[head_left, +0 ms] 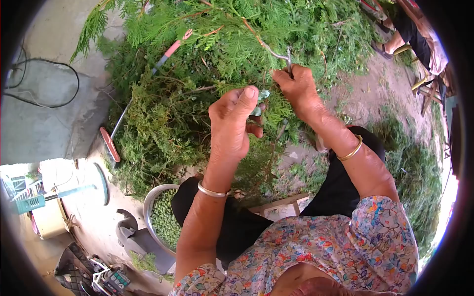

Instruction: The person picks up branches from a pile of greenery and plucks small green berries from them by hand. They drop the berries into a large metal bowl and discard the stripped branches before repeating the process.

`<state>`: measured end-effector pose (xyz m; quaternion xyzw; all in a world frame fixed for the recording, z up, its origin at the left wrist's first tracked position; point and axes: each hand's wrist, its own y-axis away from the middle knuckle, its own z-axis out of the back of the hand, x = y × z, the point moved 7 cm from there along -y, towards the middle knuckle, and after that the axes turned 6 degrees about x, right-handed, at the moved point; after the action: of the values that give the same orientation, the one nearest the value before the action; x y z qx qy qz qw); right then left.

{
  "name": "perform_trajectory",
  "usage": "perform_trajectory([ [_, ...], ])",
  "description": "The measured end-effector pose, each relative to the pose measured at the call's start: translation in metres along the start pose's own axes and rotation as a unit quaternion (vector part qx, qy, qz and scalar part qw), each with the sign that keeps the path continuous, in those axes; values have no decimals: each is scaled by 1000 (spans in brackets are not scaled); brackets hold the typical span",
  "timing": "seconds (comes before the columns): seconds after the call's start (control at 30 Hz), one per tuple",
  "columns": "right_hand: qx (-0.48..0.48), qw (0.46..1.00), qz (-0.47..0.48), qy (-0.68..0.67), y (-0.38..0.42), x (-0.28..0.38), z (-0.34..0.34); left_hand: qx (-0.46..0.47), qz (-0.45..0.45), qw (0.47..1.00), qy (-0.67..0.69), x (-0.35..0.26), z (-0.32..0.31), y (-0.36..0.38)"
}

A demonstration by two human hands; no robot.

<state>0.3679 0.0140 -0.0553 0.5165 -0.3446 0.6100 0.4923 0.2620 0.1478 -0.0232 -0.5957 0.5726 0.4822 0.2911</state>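
Note:
Near the middle of the view, my left hand has its thumb and fingers pressed together around small blue-green cones among the foliage. Just to the right and slightly higher, my right hand is closed round a brown branch. The branch runs up and left from that hand, with green feathery sprigs on it. A large heap of cut green branches lies beneath and beyond both hands. Beside my left knee is a round metal basin holding many small green cones.
A broom with a red head leans on the heap at the left. A grey slab with a black cable, a fan and a grey object are at the left. Another person's leg shows at the upper right, near wooden stools.

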Motion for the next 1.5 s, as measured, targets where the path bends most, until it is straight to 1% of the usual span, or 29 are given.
perform_trajectory([
  [0.03, -12, 999, 18, 39, 1, 4, 0, -6, -4, 1000, -5, -2, -1, 0],
  [0.1, -10, 998, 5, 56, 2, 8, -1, -13, -7, 1000, -9, -1, -3, -1],
  [0.17, -8, 997, -7, 74, 3, 7, -2, -32, -27, 994, -96, -1, -3, -3],
  [0.2, -20, 995, 0, 95, 2, 7, -2, -33, -27, 994, -96, 3, -1, -4],
  [0.27, -32, 993, 7, 115, 2, 8, -1, -30, -97, 972, -212, -2, -1, -6],
  [0.3, -32, 991, 14, 129, 1, 10, -2, -30, -97, 972, -212, -2, 0, -6],
  [0.37, -31, 989, 20, 142, 1, 12, -2, -83, -85, 967, -224, -3, 7, -4],
  [0.5, -30, 986, 37, 162, -3, 16, -2, -94, -93, 972, -194, -2, 6, 3],
  [0.57, -28, 984, 44, 170, -6, 16, -2, -81, -116, 976, -168, -3, 0, 8],
  [0.6, -27, 986, 41, 156, -6, 12, -3, -75, -129, 971, -188, -4, -1, 9],
  [0.67, -28, 989, 37, 143, -11, 10, 0, -82, -150, 968, -182, -12, 3, 16],
  [0.7, -29, 994, -14, 106, -16, 1, 8, -88, -170, 966, -176, -21, 6, 22],
  [0.73, -31, 995, -66, 68, -17, -8, 13, -47, -115, 987, -106, -27, 8, 25],
  [0.77, -31, 995, -66, 70, -16, -8, 14, -47, -115, 987, -104, -31, 17, 23],
  [0.8, -44, 993, -86, 63, -16, -8, 16, -24, -59, 997, 47, -23, 25, 17],
  [0.83, -55, 991, -107, 55, -14, -6, 16, -1, -2, 980, 197, -13, 31, 12],
  [0.87, -50, 989, -126, 60, -9, 0, 16, 58, 32, 960, 274, 2, 38, 4],
  [0.97, -49, 989, -135, 19, -15, -12, 16, 30, 58, 954, 293, 4, 30, 1],
  [1.0, -50, 989, -135, 18, -15, -12, 16, 33, 46, 956, 288, 5, 31, 0],
  [1.03, -42, 989, -141, -17, -15, -13, 14, 33, 46, 956, 288, 10, 32, -2],
  [1.07, -32, 987, -147, -53, -14, -14, 11, -3, 64, 950, 306, 19, 35, -4],
  [1.1, -28, 987, -147, -53, -13, -14, 10, -40, 80, 942, 324, 26, 36, -5],
  [1.13, -23, 989, -143, -20, -12, -11, 11, -67, 88, 944, 312, 28, 33, -5],
  [1.17, -18, 990, -140, 13, -10, -8, 12, -68, 87, 944, 312, 30, 31, -6],
  [1.23, -13, 991, -132, 8, 0, 2, 10, -50, 73, 980, 177, 30, 24, -8],
  [1.3, -9, 992, -126, 3, 3, 1, 8, -58, 62, 983, 162, 31, 14, -6],
  [1.37, 9, 995, -92, -27, 0, -6, 4, -36, -15, 996, 84, 20, 6, -7],
  [1.43, 13, 996, -90, -10, 0, -6, 4, -16, -23, 998, 63, 19, 0, -9],
  [1.5, 17, 996, -87, 8, 0, -5, 2, -24, -64, 997, 31, 14, -3, -11],
])
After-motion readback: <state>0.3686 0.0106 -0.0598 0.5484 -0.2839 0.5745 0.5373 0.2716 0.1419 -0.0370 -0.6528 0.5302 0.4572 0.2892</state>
